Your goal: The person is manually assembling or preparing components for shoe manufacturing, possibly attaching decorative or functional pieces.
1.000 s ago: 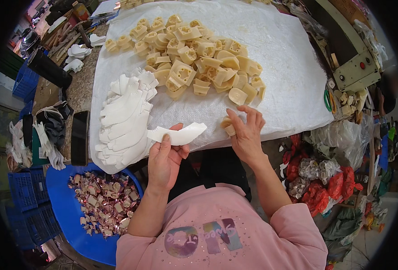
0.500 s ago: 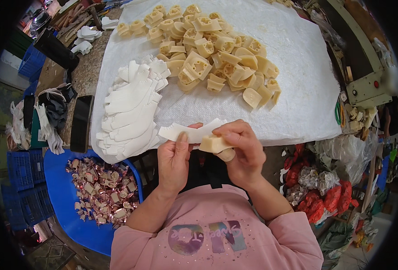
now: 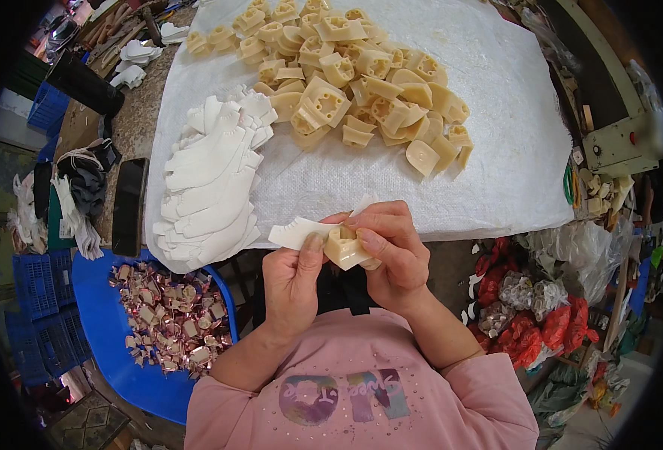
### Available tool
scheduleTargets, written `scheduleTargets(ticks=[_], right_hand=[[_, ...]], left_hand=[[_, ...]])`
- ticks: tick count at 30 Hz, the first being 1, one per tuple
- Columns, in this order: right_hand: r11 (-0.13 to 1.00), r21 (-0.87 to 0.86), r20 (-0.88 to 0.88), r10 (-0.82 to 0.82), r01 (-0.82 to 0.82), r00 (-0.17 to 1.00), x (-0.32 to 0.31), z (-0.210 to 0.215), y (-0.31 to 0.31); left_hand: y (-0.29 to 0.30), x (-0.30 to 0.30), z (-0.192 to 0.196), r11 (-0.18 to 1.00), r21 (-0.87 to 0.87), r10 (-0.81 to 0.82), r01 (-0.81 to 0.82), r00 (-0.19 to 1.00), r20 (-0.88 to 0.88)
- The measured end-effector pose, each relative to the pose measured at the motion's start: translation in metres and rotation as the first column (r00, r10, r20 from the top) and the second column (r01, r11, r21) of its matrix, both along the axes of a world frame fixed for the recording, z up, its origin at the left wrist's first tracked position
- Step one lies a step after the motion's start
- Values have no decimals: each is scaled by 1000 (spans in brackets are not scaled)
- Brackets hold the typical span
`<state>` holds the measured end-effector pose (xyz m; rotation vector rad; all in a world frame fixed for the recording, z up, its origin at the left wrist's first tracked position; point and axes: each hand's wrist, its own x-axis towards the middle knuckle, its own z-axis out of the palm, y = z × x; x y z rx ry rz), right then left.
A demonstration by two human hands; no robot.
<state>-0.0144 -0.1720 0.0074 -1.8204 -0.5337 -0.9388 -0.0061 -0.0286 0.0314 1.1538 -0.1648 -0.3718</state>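
Observation:
Close to my body, in front of the table's near edge, my two hands meet around a beige plastic shoe heel point(image 3: 345, 250) and a curved white cut piece point(image 3: 292, 234) with a notched edge. The white piece is pinched by my left hand point(image 3: 290, 281), thumb on its face near the heel. My right hand point(image 3: 397, 259) grips the heel, its hollow, open side turned up. Fingers of both hands touch the heel, and the white piece runs behind it. Beyond lie a heap of similar heels point(image 3: 322, 105) and an overlapping stack of white pieces point(image 3: 207, 184).
A white woven sheet point(image 3: 496, 142) covers the table. On the left are a phone point(image 3: 130, 206), a black cylinder point(image 3: 84, 82) and a blue basin point(image 3: 95, 315) of shiny pinkish parts. Red plastic bags point(image 3: 519, 337) sit low at right, below a machine frame point(image 3: 620, 146).
The heel has turned in my right hand and come left against the white piece, its hollow side now showing. My hands are closer together.

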Motion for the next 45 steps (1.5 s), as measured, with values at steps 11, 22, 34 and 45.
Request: scheduleTargets(ticks=[11,22,34,45], right_hand=[[956,-197,50,-212,217,976,5,0,-5],[804,-586,-258,-297,96,919,-9,37,-5],[850,-526,-279,-211,35,937,-6,11,-11],[983,-38,-377,155,-182,913,-9,4,-18]], left_hand=[[-1,-1,-8,982,182,10,-59,966,257],[9,4,-3,842,455,65,-289,892,447],[4,11,-11,769,494,-153,-407,632,759],[5,14,-31,971,216,-36,-102,831,555]])
